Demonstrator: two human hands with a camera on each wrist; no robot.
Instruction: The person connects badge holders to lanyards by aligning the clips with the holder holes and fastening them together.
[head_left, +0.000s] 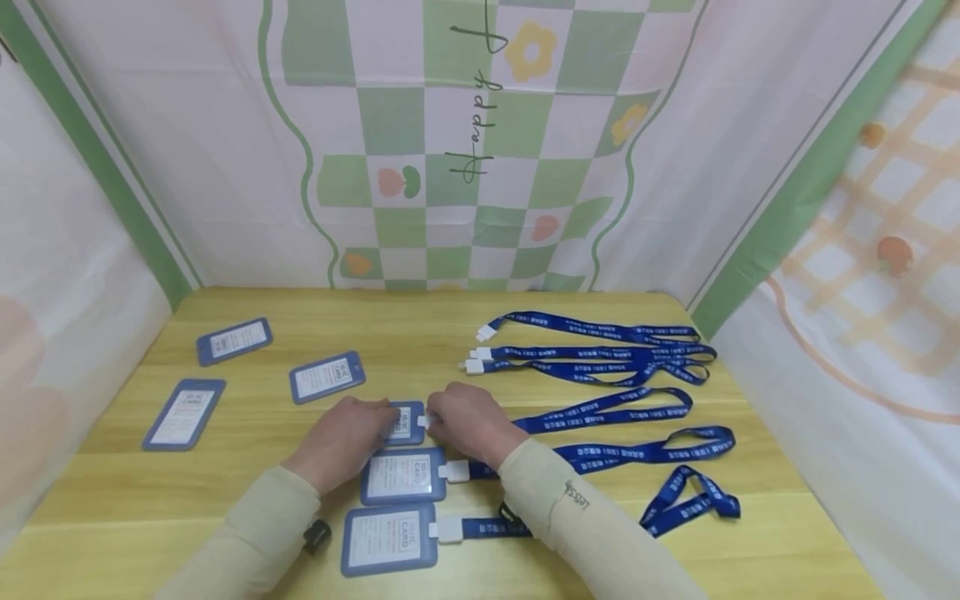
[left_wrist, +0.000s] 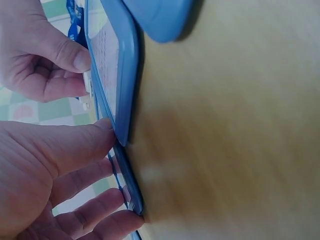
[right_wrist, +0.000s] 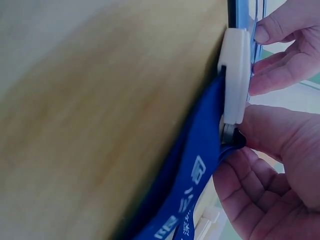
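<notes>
My left hand (head_left: 341, 442) grips a blue ID badge holder (head_left: 407, 423) by its left end, thumb on one edge and fingers on the other in the left wrist view. At the holder's right end, my right hand (head_left: 472, 421) pinches the small white clip (head_left: 423, 422) of a blue lanyard (head_left: 600, 412), whose strap runs off to the right. The right fingertips are partly hidden. Just in front lie two more badge holders, a middle one (head_left: 403, 477) and a near one (head_left: 390, 540), each joined to a white lanyard clip (head_left: 450, 530).
Three loose badge holders lie at the left: one far back (head_left: 235, 341), one nearer (head_left: 183, 415), one toward the middle (head_left: 327, 377). Several blue lanyards (head_left: 592, 325) are spread at the back right of the wooden table (head_left: 247, 467). A patterned curtain (head_left: 450, 150) hangs behind.
</notes>
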